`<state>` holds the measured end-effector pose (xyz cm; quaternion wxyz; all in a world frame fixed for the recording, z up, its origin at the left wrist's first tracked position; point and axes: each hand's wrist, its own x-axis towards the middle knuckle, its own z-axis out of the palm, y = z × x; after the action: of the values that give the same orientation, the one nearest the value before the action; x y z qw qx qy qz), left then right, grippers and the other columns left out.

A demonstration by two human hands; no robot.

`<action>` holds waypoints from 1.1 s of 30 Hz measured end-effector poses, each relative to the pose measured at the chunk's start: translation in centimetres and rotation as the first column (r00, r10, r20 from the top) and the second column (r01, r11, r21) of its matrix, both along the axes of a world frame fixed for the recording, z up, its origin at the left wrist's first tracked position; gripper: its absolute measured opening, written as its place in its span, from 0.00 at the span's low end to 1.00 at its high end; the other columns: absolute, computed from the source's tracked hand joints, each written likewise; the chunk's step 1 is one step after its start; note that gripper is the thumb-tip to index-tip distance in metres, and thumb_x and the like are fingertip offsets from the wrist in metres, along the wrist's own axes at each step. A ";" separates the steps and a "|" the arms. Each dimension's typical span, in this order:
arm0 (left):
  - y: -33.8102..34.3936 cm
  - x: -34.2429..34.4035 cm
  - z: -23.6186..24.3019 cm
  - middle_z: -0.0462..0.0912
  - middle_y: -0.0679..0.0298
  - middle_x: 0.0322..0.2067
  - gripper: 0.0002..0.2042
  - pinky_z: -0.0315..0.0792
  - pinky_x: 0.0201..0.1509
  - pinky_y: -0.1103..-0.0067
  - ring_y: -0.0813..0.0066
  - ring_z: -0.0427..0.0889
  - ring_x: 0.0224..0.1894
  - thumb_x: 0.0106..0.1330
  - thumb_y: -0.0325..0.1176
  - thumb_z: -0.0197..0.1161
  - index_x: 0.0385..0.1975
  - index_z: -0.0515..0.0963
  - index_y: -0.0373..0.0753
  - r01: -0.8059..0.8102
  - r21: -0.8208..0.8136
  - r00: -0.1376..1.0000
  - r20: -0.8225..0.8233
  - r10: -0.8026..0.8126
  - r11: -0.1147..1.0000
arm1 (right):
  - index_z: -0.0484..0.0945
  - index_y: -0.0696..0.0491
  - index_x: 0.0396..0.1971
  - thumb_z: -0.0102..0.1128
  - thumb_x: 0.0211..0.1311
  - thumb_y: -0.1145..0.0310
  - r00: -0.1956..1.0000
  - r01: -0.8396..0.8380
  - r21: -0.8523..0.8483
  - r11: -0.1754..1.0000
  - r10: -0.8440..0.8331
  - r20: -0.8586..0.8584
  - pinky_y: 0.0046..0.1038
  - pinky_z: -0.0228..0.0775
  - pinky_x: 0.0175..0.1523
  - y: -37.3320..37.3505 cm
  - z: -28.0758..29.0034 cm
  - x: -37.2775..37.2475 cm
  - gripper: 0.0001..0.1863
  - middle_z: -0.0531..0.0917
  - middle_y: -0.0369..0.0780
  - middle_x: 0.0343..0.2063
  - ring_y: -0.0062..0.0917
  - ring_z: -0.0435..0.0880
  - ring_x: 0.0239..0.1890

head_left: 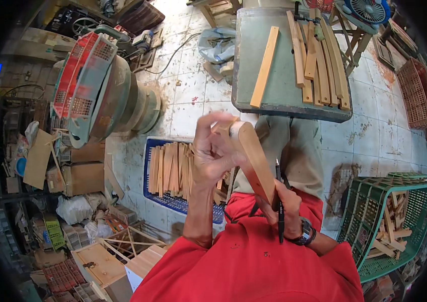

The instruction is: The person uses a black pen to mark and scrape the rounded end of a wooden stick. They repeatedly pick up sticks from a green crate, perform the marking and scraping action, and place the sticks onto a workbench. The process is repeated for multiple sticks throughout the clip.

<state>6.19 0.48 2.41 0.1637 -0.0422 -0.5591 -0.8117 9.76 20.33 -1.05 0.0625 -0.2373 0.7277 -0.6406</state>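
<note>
A wooden strip [259, 163] with a rounded far end is held up aslant in front of my red shirt. My left hand [214, 151] curls its fingers and thumb round the far end; a small pale thing shows by the fingertips, and I cannot tell what it is. Lower down, my right hand [289, 207] grips the near end of the strip. A black pen [281, 219] is also held in that hand, its tip pointing away from me. The bench [253, 50] beyond my knees carries a lone wooden strip [265, 68] and a stack of strips [319, 65].
On the floor to the left, a blue basket [149, 194] holds many wooden strips. A green crate [357, 221] with wood pieces stands at the right. Farther off are a large red-and-green machine [93, 85], a blue fan [368, 9] and a brown crate [417, 93].
</note>
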 end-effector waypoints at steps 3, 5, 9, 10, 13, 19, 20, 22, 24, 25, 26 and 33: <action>-1.4 0.4 -1.4 0.79 0.52 0.38 0.32 0.78 0.37 0.72 0.61 0.81 0.38 0.50 0.29 0.76 0.55 0.68 0.45 0.052 -0.042 0.999 -0.009 -0.053 0.998 | 0.75 0.60 0.51 0.70 0.52 0.73 1.000 -0.011 0.026 1.000 0.012 -0.022 0.27 0.72 0.30 0.1 0.1 0.1 0.25 0.83 0.45 0.30 0.31 0.83 0.26; -1.3 0.0 -1.2 0.79 0.52 0.37 0.31 0.78 0.36 0.72 0.61 0.81 0.38 0.50 0.30 0.76 0.55 0.68 0.45 0.059 -0.036 0.997 -0.047 -0.061 0.998 | 0.75 0.60 0.51 0.71 0.52 0.73 0.999 -0.013 0.033 0.999 0.014 -0.033 0.27 0.72 0.30 0.1 0.0 0.1 0.25 0.83 0.45 0.30 0.31 0.83 0.25; -0.7 -0.3 -1.2 0.81 0.66 0.31 0.30 0.71 0.29 0.89 0.86 0.79 0.26 0.49 0.19 0.75 0.53 0.69 0.35 0.018 0.069 0.998 -0.054 -0.014 0.997 | 0.74 0.60 0.51 0.71 0.51 0.73 1.000 -0.016 0.041 0.999 0.017 -0.024 0.27 0.71 0.29 0.0 0.0 0.0 0.25 0.83 0.44 0.29 0.30 0.82 0.24; -1.0 -0.2 -1.5 0.81 0.66 0.31 0.30 0.72 0.29 0.89 0.85 0.79 0.26 0.49 0.19 0.75 0.53 0.69 0.35 0.031 0.058 0.998 -0.055 -0.028 0.998 | 0.74 0.60 0.51 0.71 0.51 0.74 1.000 -0.010 0.045 0.999 0.012 -0.027 0.27 0.71 0.29 0.0 0.0 0.0 0.26 0.83 0.44 0.29 0.30 0.82 0.24; -1.2 -0.3 -1.7 0.82 0.64 0.31 0.30 0.74 0.30 0.87 0.83 0.80 0.26 0.49 0.18 0.74 0.53 0.68 0.34 0.069 0.061 0.995 -0.076 -0.064 0.996 | 0.74 0.60 0.51 0.71 0.51 0.74 0.999 0.002 0.048 0.999 0.000 -0.036 0.27 0.71 0.29 -0.1 -0.1 0.1 0.26 0.83 0.44 0.29 0.31 0.82 0.25; -0.2 -0.6 -0.4 0.82 0.62 0.31 0.29 0.76 0.32 0.86 0.80 0.83 0.30 0.51 0.16 0.72 0.53 0.67 0.33 0.091 0.106 0.994 -0.063 -0.084 0.990 | 0.74 0.60 0.51 0.71 0.50 0.74 1.000 0.015 0.038 0.999 -0.014 -0.018 0.26 0.72 0.30 -0.1 -0.1 0.2 0.26 0.84 0.45 0.31 0.31 0.83 0.26; -0.3 -0.6 -0.4 0.82 0.61 0.31 0.29 0.76 0.32 0.86 0.80 0.83 0.30 0.51 0.15 0.71 0.53 0.67 0.34 0.099 0.109 0.993 -0.067 -0.092 0.989 | 0.74 0.60 0.51 0.71 0.50 0.74 1.000 0.020 0.039 0.999 -0.019 -0.022 0.26 0.72 0.30 -0.1 -0.2 0.2 0.26 0.84 0.46 0.32 0.32 0.83 0.26; -0.3 -0.7 -0.5 0.82 0.61 0.32 0.29 0.76 0.32 0.86 0.80 0.83 0.31 0.51 0.15 0.71 0.53 0.67 0.34 0.114 0.113 0.992 -0.073 -0.106 0.987 | 0.74 0.60 0.51 0.72 0.49 0.74 1.000 0.018 0.041 0.999 -0.018 -0.008 0.26 0.72 0.30 -0.1 -0.3 0.3 0.27 0.84 0.46 0.32 0.32 0.84 0.27; -0.3 -0.8 -0.6 0.82 0.62 0.33 0.29 0.76 0.31 0.86 0.80 0.83 0.31 0.51 0.15 0.72 0.53 0.67 0.34 0.119 0.121 0.991 -0.076 -0.110 0.986 | 0.74 0.60 0.52 0.72 0.48 0.75 0.999 0.003 0.044 0.999 -0.004 0.031 0.26 0.72 0.31 0.1 -0.4 0.5 0.28 0.84 0.47 0.32 0.33 0.84 0.27; -0.3 -0.8 -0.7 0.81 0.63 0.33 0.29 0.76 0.31 0.86 0.80 0.83 0.30 0.51 0.16 0.72 0.53 0.67 0.34 0.117 0.127 0.991 -0.076 -0.108 0.985 | 0.74 0.61 0.52 0.71 0.50 0.73 1.000 -0.013 0.028 1.000 0.012 0.019 0.26 0.73 0.32 0.2 -0.5 0.4 0.28 0.84 0.46 0.32 0.31 0.84 0.27; -0.3 -0.8 -0.9 0.81 0.63 0.33 0.29 0.76 0.31 0.87 0.81 0.83 0.30 0.51 0.16 0.72 0.53 0.68 0.34 0.116 0.133 0.991 -0.075 -0.107 0.984 | 0.73 0.61 0.53 0.70 0.52 0.71 1.000 -0.028 0.011 1.000 0.028 0.007 0.26 0.73 0.32 0.3 -0.5 0.2 0.27 0.84 0.46 0.33 0.30 0.84 0.28; -1.1 -0.5 -1.8 0.79 0.51 0.38 0.29 0.80 0.36 0.73 0.60 0.80 0.38 0.52 0.27 0.74 0.54 0.68 0.44 0.113 0.048 0.994 -0.012 -0.112 0.992 | 0.72 0.64 0.54 0.61 0.63 0.60 0.501 -0.165 -0.603 0.780 0.593 0.630 0.24 0.74 0.42 1.1 1.6 -2.7 0.27 0.84 0.43 0.38 0.22 0.83 0.36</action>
<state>5.72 -0.66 0.59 0.1214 -0.0734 -0.5349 -0.8329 7.09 21.40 0.52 0.4643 -0.0933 0.3695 -0.7995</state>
